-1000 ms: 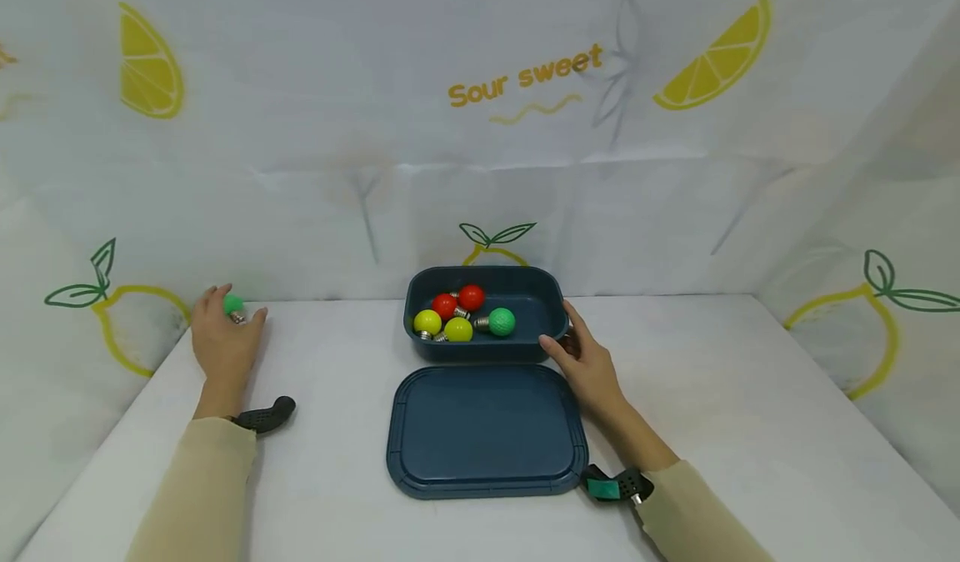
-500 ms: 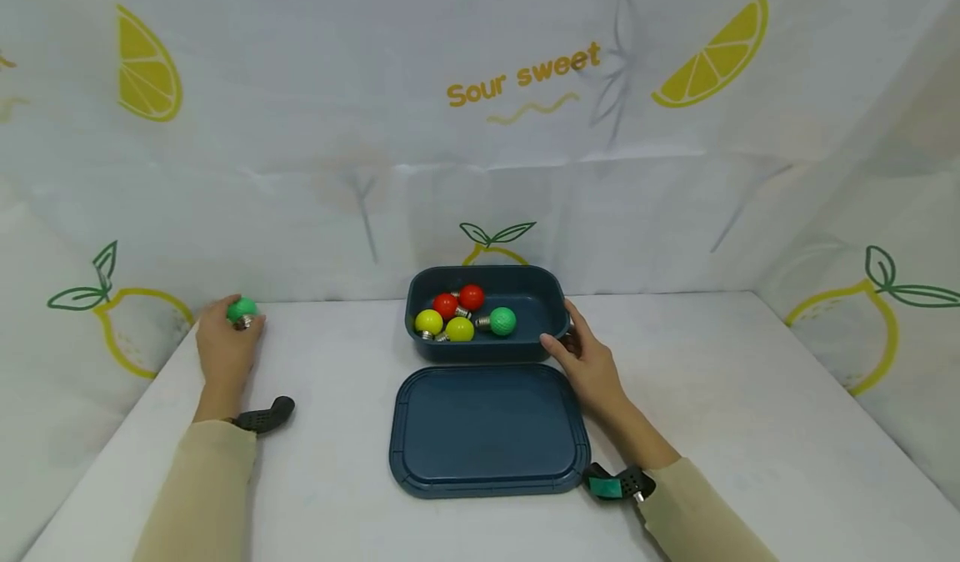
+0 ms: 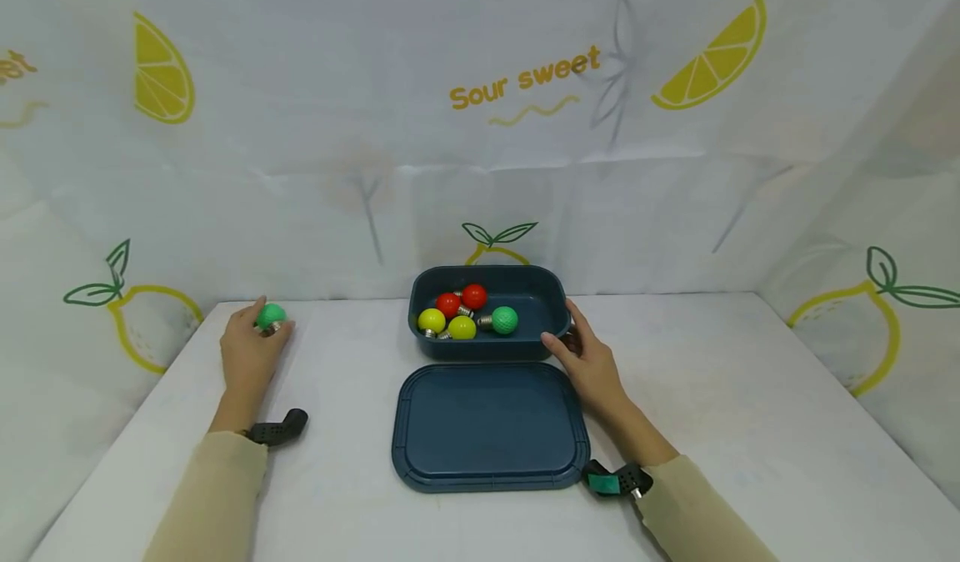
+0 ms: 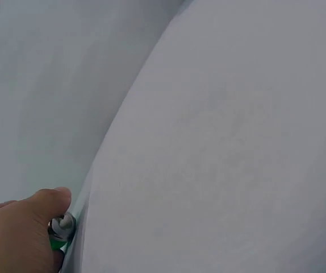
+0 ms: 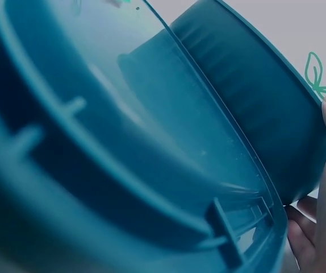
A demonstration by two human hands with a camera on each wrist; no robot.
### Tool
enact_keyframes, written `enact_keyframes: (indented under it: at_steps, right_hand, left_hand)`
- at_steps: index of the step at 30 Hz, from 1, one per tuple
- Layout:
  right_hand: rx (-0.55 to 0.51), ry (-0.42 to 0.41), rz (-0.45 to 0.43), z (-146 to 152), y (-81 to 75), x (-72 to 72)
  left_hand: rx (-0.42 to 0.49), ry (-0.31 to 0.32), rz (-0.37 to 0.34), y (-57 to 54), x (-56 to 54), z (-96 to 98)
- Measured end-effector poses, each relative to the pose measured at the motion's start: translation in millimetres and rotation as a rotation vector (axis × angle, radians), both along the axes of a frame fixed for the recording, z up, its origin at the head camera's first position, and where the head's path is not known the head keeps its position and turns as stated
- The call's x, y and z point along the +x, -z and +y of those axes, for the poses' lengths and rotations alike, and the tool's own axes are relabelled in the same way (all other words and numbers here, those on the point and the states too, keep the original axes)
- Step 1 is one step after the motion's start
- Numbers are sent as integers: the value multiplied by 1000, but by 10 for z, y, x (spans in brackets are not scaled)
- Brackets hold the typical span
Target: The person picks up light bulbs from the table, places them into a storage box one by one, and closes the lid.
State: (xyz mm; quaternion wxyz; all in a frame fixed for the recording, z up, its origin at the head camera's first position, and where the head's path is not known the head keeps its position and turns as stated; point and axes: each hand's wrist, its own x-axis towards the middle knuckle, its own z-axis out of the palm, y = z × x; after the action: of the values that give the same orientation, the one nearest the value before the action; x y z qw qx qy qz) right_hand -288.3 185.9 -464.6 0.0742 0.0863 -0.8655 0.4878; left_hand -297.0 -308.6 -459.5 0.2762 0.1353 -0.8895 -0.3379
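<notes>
At the far left of the table my left hand [image 3: 251,353] pinches a green light bulb [image 3: 271,315] between thumb and fingers. The bulb's metal screw base [image 4: 64,226] shows beside the thumb in the left wrist view; most of its green globe is hidden there. With my right hand [image 3: 591,368] I grip the front right corner of a dark blue box [image 3: 487,351], thumb at the rim and fingers against the outer side. Inside the box lie two red bulbs [image 3: 474,296], two yellow bulbs [image 3: 462,328] and one green bulb [image 3: 505,320].
A dark blue lid [image 3: 491,429] lies flat in front of the box and fills much of the right wrist view. Behind the table hangs a white cloth [image 3: 315,212] printed with lemons. Black straps with small devices [image 3: 279,429] sit on both wrists.
My left hand has taken hold of the green bulb at the back left and moved to the right with it. My right hand stays on the box corner.
</notes>
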Motion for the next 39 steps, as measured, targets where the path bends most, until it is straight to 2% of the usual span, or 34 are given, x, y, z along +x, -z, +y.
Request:
enact_keyframes:
  at_steps: [5,12,18,27,30,34,39]
  right_hand:
    - [7,7,-5,-6,-11,-10]
    - [23,15,-7,10,-1,-14]
    - [35,12,-2,21,-4,-17]
    - [31,8,-19,25,4,-11]
    - [32,7,-19,25,7,-11]
    - [33,9,-22,29,11,-9]
    - [33,11,-28,3,4,-9]
  left_hand:
    - [-9,47,-8,16,35,187]
    - [57,121,17,39,40,478]
    - [121,122,26,15,43,662]
    - [237,95,55,24,54,787]
    - [267,106,81,-10,75,833]
    - [290,137,161,-86,79,947]
    - [292,230,242,-232,94,1172]
